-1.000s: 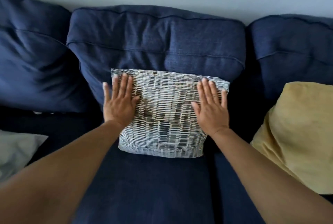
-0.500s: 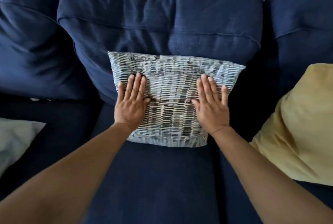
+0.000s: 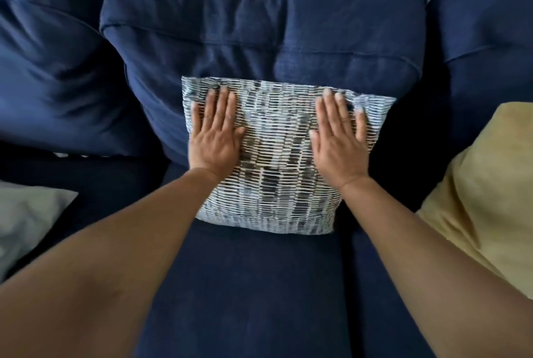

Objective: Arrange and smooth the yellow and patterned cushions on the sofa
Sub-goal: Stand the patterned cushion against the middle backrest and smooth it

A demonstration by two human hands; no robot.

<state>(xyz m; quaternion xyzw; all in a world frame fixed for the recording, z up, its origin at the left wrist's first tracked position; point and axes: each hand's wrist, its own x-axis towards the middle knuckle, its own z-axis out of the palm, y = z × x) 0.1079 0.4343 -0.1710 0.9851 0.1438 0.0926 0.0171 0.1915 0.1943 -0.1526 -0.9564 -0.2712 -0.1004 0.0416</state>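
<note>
Smoothing step in hand, judging by the pose: left hand [image 3: 215, 138] and right hand [image 3: 339, 144] both flat, palms down, fingers extended and slightly spread, pressed on the face of the patterned cushion [image 3: 277, 161]. Nothing clamped or pinched, just open palms in contact. Hands well apart, one near each side edge, fingertips close to the top edge. Patterned cushion propped upright-ish against the middle back cushion [image 3: 259, 29] of the sofa [image 3: 245, 294], bottom edge resting on the seat, roughly centred on that section. Slight skew visible: top right corner sticks out further than the left, fabric a bit creased under the right fingers [image 3: 336, 104]. Yellow cushion [image 3: 487, 190] off to the right, leaning against the right back cushion, slumped and wrinkled, untouched by either hand. Grey cushion [image 3: 26, 219] at far left edge, partly out of view. Progress estimate: patterned one placed and nearly done, yellow one not yet dealt with. Next move likely calls for even outward or downward pressure with both palms to flatten the remaining crease, plus a small nudge at the right corner to square it up. After that, probably a reach right to lift and straighten the yellow cushion. Soft fill, so light pressure enough; too much likely tips the cushion or dents it.
</note>
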